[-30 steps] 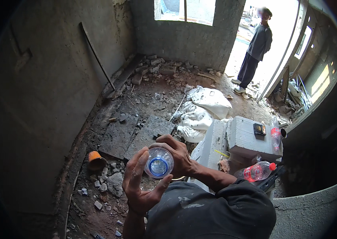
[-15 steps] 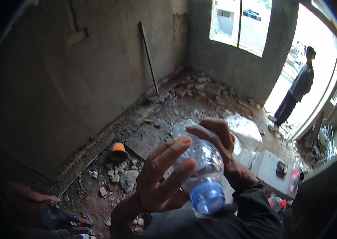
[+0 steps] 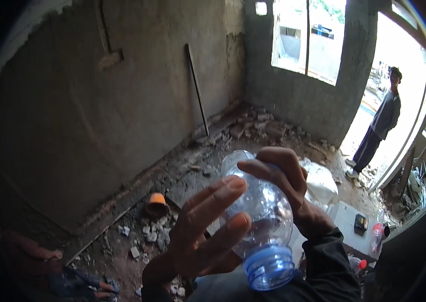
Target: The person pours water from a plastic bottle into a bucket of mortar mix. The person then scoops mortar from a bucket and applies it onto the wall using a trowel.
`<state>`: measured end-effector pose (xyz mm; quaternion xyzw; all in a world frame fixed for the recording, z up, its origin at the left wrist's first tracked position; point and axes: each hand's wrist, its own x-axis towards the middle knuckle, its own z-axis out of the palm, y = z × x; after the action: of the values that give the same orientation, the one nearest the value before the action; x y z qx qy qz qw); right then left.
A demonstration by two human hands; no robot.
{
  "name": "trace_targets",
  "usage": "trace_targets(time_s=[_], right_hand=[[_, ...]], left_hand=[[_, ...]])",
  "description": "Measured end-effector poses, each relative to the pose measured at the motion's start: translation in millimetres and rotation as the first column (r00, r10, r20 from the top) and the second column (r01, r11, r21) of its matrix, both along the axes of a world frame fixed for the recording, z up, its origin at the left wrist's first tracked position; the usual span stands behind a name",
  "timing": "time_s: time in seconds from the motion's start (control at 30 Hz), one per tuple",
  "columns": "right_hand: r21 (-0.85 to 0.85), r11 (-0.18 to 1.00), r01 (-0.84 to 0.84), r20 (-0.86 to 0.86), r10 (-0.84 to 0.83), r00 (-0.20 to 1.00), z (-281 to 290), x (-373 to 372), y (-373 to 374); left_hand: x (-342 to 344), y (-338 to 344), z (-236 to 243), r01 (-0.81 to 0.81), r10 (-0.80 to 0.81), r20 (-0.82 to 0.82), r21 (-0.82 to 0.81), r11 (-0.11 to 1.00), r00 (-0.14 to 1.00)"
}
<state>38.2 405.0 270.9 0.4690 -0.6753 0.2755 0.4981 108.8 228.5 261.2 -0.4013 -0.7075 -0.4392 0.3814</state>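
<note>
The left hand (image 3: 185, 239) hides part of the clear bottle (image 3: 268, 216), and the right hand (image 3: 288, 176) covers more — its palm is out of sight. A white sack (image 3: 321, 183) is partly hidden behind. At lower left, shadow blurs a person (image 3: 32, 251) — their hold is indistinct.

I count two hands of my own, a left hand (image 3: 200, 226) and a right hand (image 3: 293, 183); three plastic bottles (image 3: 273, 221); one orange bucket (image 3: 157, 199); one black box (image 3: 361, 223); one pole (image 3: 197, 90); two other people (image 3: 385, 117).
</note>
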Motion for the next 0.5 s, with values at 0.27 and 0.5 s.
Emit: trace_targets(time_s=[0.27, 0.5], right_hand=[[0.0, 0.999, -0.035, -0.109, 0.035, 0.993, 19, 6, -3], [-0.058, 0.986, -0.155, -0.186, 0.142, 0.972, 10, -13, -5]], left_hand=[[0, -1, 4, 0.055, -0.05, -0.125, 0.035, 0.998, 0.991], [-6, 13, -12, -0.198, 0.176, -0.244, -0.066, 0.978, 0.953]])
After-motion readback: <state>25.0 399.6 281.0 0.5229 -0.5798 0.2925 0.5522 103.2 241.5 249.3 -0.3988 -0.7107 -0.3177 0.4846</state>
